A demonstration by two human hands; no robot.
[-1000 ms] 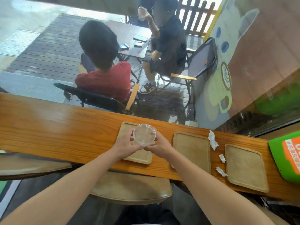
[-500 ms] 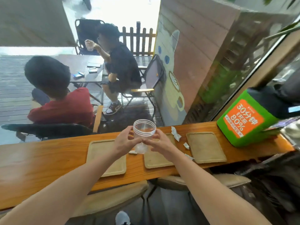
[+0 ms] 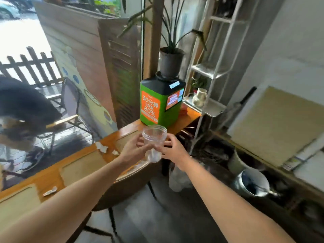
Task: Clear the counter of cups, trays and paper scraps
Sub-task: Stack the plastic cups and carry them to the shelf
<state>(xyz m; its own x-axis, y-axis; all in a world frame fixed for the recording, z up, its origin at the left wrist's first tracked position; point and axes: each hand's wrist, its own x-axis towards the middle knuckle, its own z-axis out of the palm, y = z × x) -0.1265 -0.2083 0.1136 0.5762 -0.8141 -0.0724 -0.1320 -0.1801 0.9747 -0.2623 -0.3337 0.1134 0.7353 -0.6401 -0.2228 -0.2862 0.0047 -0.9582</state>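
Head view: the left hand's fingers (image 3: 140, 139) curl round the left side of a clear plastic cup (image 3: 154, 137). The right hand's fingers (image 3: 166, 142) pinch its right side, so both the left hand (image 3: 134, 149) and right hand (image 3: 173, 150) grip it. The cup is upright, looks empty, and is held in the air above the near edge of the wooden counter (image 3: 50, 174), close to its right end.

The counter runs from near left to far right along the window. Its near edge overhangs a round stool seat (image 3: 130, 174). To the right of that edge a dark floor (image 3: 157, 216) lies open between the forearms.

At the counter's far right end stands a green box (image 3: 164, 111), just behind the cup. Its orange panel reads "30分钟" and "80%"; the smaller print and the side screen are too blurred to read.

Three flat wooden trays lie on the counter:
- one tray (image 3: 15, 204) at the near left
- a middle tray (image 3: 82, 165)
- a far tray (image 3: 125, 140), partly hidden by the left hand

All three carry nothing that can be seen. One paper scrap (image 3: 50, 191) lies between the first two trays. A larger scrap (image 3: 101, 147) and a small scrap (image 3: 115, 152) lie between the middle and far trays.

A dark pot (image 3: 171, 62) holding a leafy plant sits on top of the green box. On the floor at the right is a metal bucket (image 3: 252, 183) with a dark inside; what it holds cannot be told.
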